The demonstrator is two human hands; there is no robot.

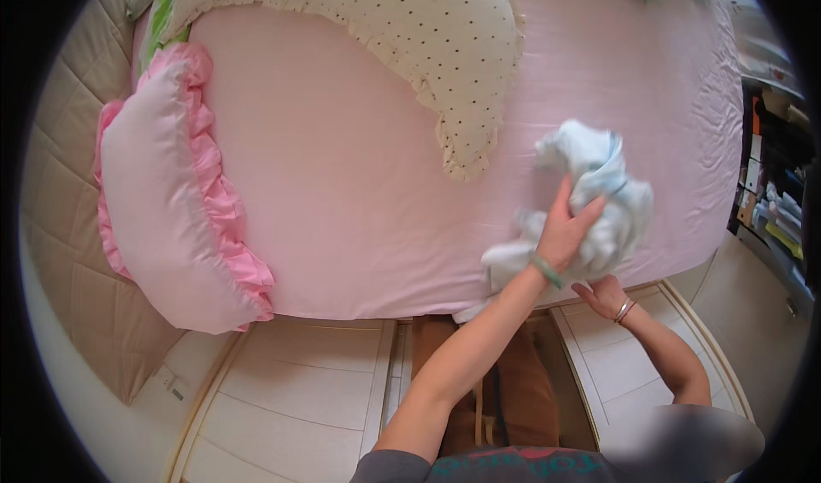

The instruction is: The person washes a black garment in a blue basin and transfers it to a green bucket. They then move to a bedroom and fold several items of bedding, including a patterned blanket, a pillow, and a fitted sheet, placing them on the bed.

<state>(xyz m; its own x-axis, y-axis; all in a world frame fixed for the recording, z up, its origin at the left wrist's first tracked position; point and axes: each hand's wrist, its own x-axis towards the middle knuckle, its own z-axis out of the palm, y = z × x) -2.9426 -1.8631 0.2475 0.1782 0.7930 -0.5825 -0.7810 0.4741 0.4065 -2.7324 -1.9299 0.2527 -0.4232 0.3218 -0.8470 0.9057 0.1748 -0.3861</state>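
A bunched pale blue and white cloth (631, 218), blurred by motion, is over the front right part of the bed. My left hand (571, 231), with a green bangle at its wrist, grips the bundle from its near left side, thumb and a finger showing against the fabric. Below the bundle's near edge is my right hand (606, 298), with slim bracelets on the wrist. Its thumb points left, and its other fingers are partly hidden by the cloth. Part of the bundle trails left along the bed's front edge.
Pink sheet covers the bed (342, 184). A pink ruffled pillow (158, 201) rests at the left, beside a beige padded headboard (64, 167). A curved dotted cushion (428, 47) lies at the back. Pale cabinet fronts (299, 380) stand below the bed; a cluttered shelf (774, 201) is at right.
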